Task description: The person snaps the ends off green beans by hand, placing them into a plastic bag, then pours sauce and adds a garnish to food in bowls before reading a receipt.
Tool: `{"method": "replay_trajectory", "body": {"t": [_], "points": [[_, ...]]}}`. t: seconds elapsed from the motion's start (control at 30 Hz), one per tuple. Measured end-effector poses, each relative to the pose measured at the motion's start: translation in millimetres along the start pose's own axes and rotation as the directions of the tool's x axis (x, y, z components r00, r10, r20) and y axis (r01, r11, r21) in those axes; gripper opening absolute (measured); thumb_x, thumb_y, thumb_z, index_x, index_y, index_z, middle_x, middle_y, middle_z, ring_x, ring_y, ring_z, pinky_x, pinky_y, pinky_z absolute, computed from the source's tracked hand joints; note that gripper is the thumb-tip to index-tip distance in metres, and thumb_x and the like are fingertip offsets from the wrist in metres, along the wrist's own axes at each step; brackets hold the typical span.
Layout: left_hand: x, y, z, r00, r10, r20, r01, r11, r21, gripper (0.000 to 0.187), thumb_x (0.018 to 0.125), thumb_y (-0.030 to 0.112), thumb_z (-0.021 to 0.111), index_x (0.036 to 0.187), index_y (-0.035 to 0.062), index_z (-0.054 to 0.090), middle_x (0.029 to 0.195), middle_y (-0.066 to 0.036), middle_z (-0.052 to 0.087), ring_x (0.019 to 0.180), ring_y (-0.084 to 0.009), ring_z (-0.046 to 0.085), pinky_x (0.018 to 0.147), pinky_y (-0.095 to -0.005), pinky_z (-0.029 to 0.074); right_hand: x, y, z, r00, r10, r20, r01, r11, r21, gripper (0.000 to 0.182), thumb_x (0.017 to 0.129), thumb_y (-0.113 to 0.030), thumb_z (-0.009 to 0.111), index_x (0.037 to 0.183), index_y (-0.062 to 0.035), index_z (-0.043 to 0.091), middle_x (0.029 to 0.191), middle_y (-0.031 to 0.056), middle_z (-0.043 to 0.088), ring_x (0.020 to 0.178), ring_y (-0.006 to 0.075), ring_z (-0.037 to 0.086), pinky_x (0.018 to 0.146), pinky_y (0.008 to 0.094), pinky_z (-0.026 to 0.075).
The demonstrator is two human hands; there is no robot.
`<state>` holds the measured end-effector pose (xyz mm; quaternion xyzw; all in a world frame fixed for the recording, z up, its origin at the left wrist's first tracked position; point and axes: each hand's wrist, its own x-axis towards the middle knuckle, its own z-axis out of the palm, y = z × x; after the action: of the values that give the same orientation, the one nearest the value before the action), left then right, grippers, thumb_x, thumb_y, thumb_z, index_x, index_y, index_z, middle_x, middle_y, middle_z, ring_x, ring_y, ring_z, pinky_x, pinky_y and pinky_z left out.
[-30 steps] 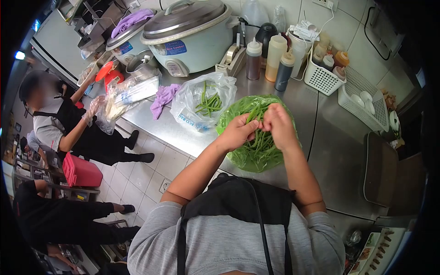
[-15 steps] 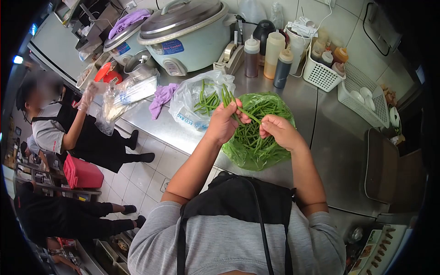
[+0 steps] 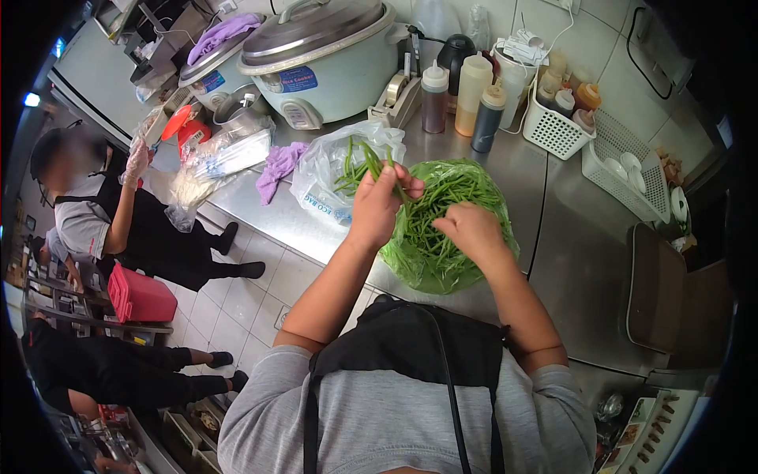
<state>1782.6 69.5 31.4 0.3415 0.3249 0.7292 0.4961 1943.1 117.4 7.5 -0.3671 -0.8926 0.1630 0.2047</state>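
Several long green beans (image 3: 374, 162) stick up from my left hand (image 3: 377, 207), which is closed around them at the near edge of the white plastic bag. More green beans (image 3: 353, 175) lie in that white bag (image 3: 316, 183). To the right, a green plastic bag (image 3: 442, 282) stands open, full of green beans (image 3: 442, 189). Over its right side is my right hand (image 3: 474, 233), back upward, with the thumb pointing left. Its other fingers are bent down and mostly hidden, so what they hold does not show.
Behind the bags are a large rice cooker (image 3: 324, 71), sauce bottles (image 3: 434, 99) and a white basket (image 3: 557, 130) of bottles. A purple cloth (image 3: 278, 170) lies left on the steel counter (image 3: 580, 268). A gloved co-worker (image 3: 103, 205) stands at left.
My right hand has come away from the bean it pinched beside my left hand and now hovers lower over the green bag. My left hand keeps hold of its beans.
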Motion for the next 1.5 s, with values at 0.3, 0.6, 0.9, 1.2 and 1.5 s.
{"method": "replay_trajectory", "body": {"t": [0.3, 0.6, 0.9, 1.2, 1.5], "points": [[-3, -2, -15, 0.984, -0.176, -0.004, 0.175, 0.984, -0.036, 0.014, 0.086, 0.022, 0.045, 0.080, 0.0090, 0.041, 0.059, 0.000, 0.039, 0.046, -0.0114, 0.038, 0.042, -0.0242, 0.032, 5, -3, 41, 0.974, -0.225, -0.010, 0.216, 0.945, -0.245, 0.010, 0.069, -0.012, 0.051, 0.073, -0.0103, 0.060, 0.072, 0.0071, 0.049, 0.069, 0.0227, 0.053, 0.061, 0.0353, 0.042], [-9, -18, -7, 0.977, -0.213, -0.001, 0.197, 0.899, 0.392, 0.018, 0.083, 0.017, 0.049, 0.094, 0.0037, 0.053, 0.060, 0.002, 0.047, 0.046, -0.0069, 0.042, 0.042, -0.0193, 0.032, 20, -16, 5, 0.943, 0.045, -0.329, 0.155, 0.817, 0.556, 0.009, 0.072, -0.004, 0.055, 0.080, -0.0035, 0.050, 0.066, 0.0078, 0.055, 0.056, 0.0179, 0.055, 0.051, 0.0281, 0.044], [-8, -22, -18, 0.985, -0.145, 0.093, 0.031, 0.678, 0.734, 0.012, 0.080, 0.013, 0.052, 0.085, 0.0023, 0.056, 0.066, 0.001, 0.053, 0.057, -0.0054, 0.045, 0.052, -0.0207, 0.038, 17, -10, -16, 0.915, -0.163, -0.369, 0.257, 0.940, 0.223, 0.007, 0.069, -0.005, 0.055, 0.075, -0.0041, 0.051, 0.064, 0.0088, 0.055, 0.057, 0.0228, 0.055, 0.051, 0.0312, 0.044], [-16, -19, 0, 0.896, -0.437, 0.084, 0.368, 0.834, 0.411, 0.011, 0.083, 0.016, 0.048, 0.080, 0.0065, 0.052, 0.066, 0.000, 0.052, 0.049, -0.0068, 0.041, 0.044, -0.0210, 0.033, 14, 1, 6, 0.972, 0.066, -0.224, -0.075, 0.997, -0.031, 0.010, 0.075, -0.014, 0.051, 0.071, -0.0054, 0.052, 0.070, 0.0107, 0.057, 0.064, 0.0293, 0.056, 0.055, 0.0382, 0.044], [-3, -20, -20, 0.892, -0.424, 0.159, 0.453, 0.843, -0.290, 0.011, 0.084, 0.021, 0.046, 0.083, 0.0105, 0.049, 0.070, 0.000, 0.049, 0.047, -0.0085, 0.037, 0.043, -0.0212, 0.031, 1, -4, 6, 0.976, 0.075, 0.202, -0.204, 0.622, 0.756, 0.016, 0.083, -0.013, 0.045, 0.082, -0.0002, 0.054, 0.067, 0.0037, 0.055, 0.059, 0.0107, 0.051, 0.054, 0.0241, 0.041]]}}
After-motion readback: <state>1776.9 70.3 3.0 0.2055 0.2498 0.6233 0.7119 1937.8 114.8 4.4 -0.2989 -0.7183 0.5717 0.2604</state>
